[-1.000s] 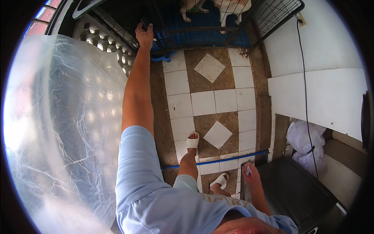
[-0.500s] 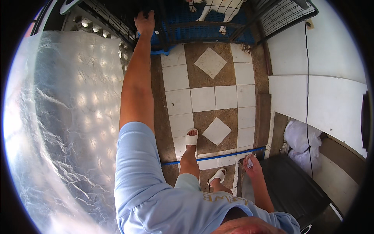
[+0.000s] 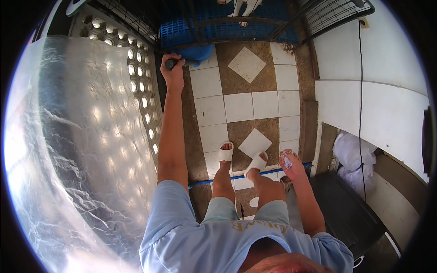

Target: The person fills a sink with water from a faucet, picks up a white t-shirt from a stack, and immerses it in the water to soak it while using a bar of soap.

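The left grip (image 3: pixel 174 75) is closed around a dark handle (image 3: pixel 170 63), its blunt end showing between the curled fingers, just outside the front of the cage. Right beside it, near the cage's lower edge, is a blue rounded piece (image 3: pixel 200 52); whether it is joined to the handle I cannot tell. The right grip (image 3: pixel 295 167), low at the other side, is curled around a crumpled whitish wad (image 3: pixel 287 162), above the tiled floor (image 3: pixel 252 107).

The black wire cage (image 3: pixel 243 20) has a blue perforated base (image 3: pixel 259 32) and holds an animal, of which only pale legs (image 3: pixel 246 9) show. In the recess at the right sit white plastic bags (image 3: pixel 351 152), their contents hidden, with a dark cable (image 3: pixel 362 109) hanging in front. Near the right forearm is a black flat top (image 3: pixel 343 209). At the left, a translucent plastic sheet (image 3: pixel 91 136) hangs against a pierced block wall (image 3: pixel 142 86).

Compared with half a second ago, the left grip has drawn back from the cage's dark corner and the handle is now plain to see. More of the blue piece shows, and less of the animal. The right grip is farther forward, and the right sandal (image 3: pixel 255 166) has stepped up almost level with the left sandal (image 3: pixel 226 152), past the blue bar (image 3: pixel 205 181) on the floor.
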`<state>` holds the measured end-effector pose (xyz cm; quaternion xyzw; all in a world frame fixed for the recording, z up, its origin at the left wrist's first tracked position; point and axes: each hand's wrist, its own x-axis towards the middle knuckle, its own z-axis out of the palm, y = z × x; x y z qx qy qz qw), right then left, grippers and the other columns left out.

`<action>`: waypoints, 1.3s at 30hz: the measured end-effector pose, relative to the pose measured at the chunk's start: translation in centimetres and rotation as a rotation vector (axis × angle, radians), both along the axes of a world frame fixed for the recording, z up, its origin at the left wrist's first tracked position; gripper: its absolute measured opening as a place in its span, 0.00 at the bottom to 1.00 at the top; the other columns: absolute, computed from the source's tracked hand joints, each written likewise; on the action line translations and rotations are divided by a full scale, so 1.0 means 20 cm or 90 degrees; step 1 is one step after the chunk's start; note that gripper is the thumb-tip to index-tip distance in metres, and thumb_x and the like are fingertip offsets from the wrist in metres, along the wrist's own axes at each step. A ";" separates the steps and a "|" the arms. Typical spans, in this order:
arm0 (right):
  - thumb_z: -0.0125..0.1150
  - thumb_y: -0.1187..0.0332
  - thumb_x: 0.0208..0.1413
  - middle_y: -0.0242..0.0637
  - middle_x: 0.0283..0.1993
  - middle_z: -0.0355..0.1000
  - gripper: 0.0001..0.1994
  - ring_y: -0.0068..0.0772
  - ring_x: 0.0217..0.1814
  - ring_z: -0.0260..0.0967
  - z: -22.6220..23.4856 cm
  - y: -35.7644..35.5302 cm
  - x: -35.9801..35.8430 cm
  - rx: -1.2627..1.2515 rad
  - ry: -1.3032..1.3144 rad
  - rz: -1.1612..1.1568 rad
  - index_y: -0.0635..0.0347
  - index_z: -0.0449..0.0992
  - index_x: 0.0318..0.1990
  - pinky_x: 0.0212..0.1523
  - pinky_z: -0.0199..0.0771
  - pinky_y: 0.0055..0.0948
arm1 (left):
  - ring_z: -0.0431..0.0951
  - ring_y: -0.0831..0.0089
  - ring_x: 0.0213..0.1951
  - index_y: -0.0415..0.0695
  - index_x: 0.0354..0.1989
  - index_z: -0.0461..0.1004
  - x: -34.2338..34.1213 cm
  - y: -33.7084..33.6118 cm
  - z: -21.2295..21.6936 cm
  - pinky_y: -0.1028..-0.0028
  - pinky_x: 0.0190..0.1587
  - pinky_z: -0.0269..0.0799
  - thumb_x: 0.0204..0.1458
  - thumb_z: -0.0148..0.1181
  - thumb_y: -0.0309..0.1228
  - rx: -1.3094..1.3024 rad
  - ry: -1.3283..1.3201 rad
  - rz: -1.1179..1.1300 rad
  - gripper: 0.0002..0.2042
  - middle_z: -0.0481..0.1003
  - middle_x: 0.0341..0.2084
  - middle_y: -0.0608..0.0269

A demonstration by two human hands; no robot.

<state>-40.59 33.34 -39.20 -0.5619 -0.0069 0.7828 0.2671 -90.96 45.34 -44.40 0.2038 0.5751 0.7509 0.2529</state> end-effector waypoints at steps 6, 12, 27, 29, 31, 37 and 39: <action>0.57 0.73 0.52 0.34 0.33 0.70 0.06 0.26 0.33 0.69 -0.18 0.35 -0.31 0.149 -0.093 0.235 0.58 0.71 0.38 0.33 0.70 0.25 | 0.69 0.74 0.32 0.43 0.22 0.66 0.16 -0.33 0.13 0.73 0.40 0.66 0.32 0.54 0.08 -0.028 -0.005 -0.057 0.14 0.68 0.27 0.65; 0.57 0.68 0.50 0.31 0.25 0.68 0.07 0.22 0.26 0.64 -0.42 0.73 -0.79 0.459 -0.273 0.553 0.61 0.72 0.33 0.28 0.65 0.24 | 0.69 0.74 0.31 0.45 0.22 0.64 0.33 -0.69 0.25 0.69 0.47 0.67 0.31 0.54 0.08 -0.112 0.086 -0.133 0.14 0.67 0.24 0.66; 0.52 0.63 0.53 0.49 0.46 0.75 0.18 0.43 0.49 0.72 -1.16 0.79 -1.27 0.602 -0.387 0.720 0.64 0.74 0.48 0.49 0.70 0.34 | 0.65 0.75 0.26 0.51 0.19 0.62 0.52 -1.10 0.50 0.59 0.53 0.63 0.31 0.50 0.06 -0.038 0.111 -0.227 0.19 0.63 0.19 0.72; 0.53 0.66 0.54 0.46 0.41 0.76 0.14 0.38 0.43 0.74 -1.14 0.82 -1.29 0.493 -0.348 0.743 0.62 0.76 0.44 0.43 0.73 0.33 | 0.65 0.75 0.26 0.51 0.19 0.61 0.53 -1.12 0.50 0.59 0.53 0.63 0.30 0.49 0.06 -0.041 0.125 -0.217 0.18 0.63 0.19 0.72; 0.55 0.68 0.55 0.42 0.38 0.76 0.13 0.29 0.40 0.72 -1.12 0.84 -1.32 0.549 -0.330 0.719 0.64 0.76 0.45 0.41 0.73 0.30 | 0.65 0.74 0.26 0.50 0.19 0.61 0.54 -1.13 0.49 0.59 0.53 0.63 0.30 0.49 0.06 -0.045 0.125 -0.204 0.18 0.63 0.19 0.71; 0.55 0.75 0.54 0.40 0.49 0.72 0.12 0.25 0.48 0.70 -1.04 0.83 -1.27 0.656 -0.320 0.739 0.63 0.74 0.47 0.44 0.71 0.24 | 0.68 0.75 0.27 0.49 0.20 0.62 0.54 -1.03 0.38 0.65 0.52 0.63 0.32 0.53 0.08 -0.042 0.100 -0.173 0.17 0.65 0.20 0.71; 0.52 0.78 0.52 0.41 0.52 0.69 0.15 0.27 0.51 0.69 -1.03 0.83 -1.25 0.607 -0.208 0.670 0.61 0.72 0.49 0.47 0.70 0.24 | 0.68 0.75 0.27 0.49 0.20 0.62 0.55 -0.96 0.35 0.65 0.52 0.64 0.32 0.53 0.08 -0.052 0.105 -0.165 0.17 0.65 0.20 0.70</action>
